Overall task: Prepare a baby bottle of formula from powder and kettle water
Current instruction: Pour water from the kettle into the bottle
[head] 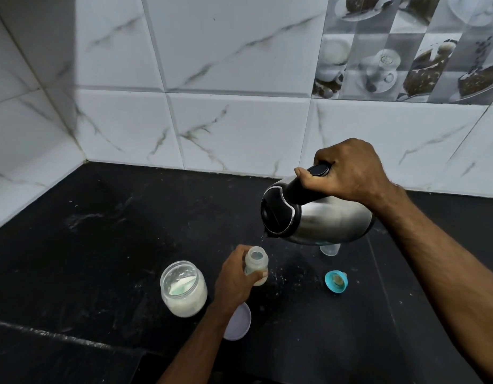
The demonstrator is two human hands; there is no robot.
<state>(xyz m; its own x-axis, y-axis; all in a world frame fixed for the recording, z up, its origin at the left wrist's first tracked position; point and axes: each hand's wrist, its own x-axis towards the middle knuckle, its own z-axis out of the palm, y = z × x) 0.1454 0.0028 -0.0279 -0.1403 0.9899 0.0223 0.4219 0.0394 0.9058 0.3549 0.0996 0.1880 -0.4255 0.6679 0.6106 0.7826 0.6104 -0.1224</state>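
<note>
My right hand grips the black handle of a steel kettle, which is tilted left with its spout just above the open baby bottle. A thin stream of water falls from the spout into the bottle's mouth. My left hand wraps around the bottle and holds it upright on the black counter. An open glass jar of white formula powder, with a pale scoop inside, stands just left of my left hand.
A teal bottle ring with its teat lies on the counter to the right of the bottle. A clear cap sits under the kettle. A lilac jar lid lies beneath my left wrist. Tiled walls close the back and left.
</note>
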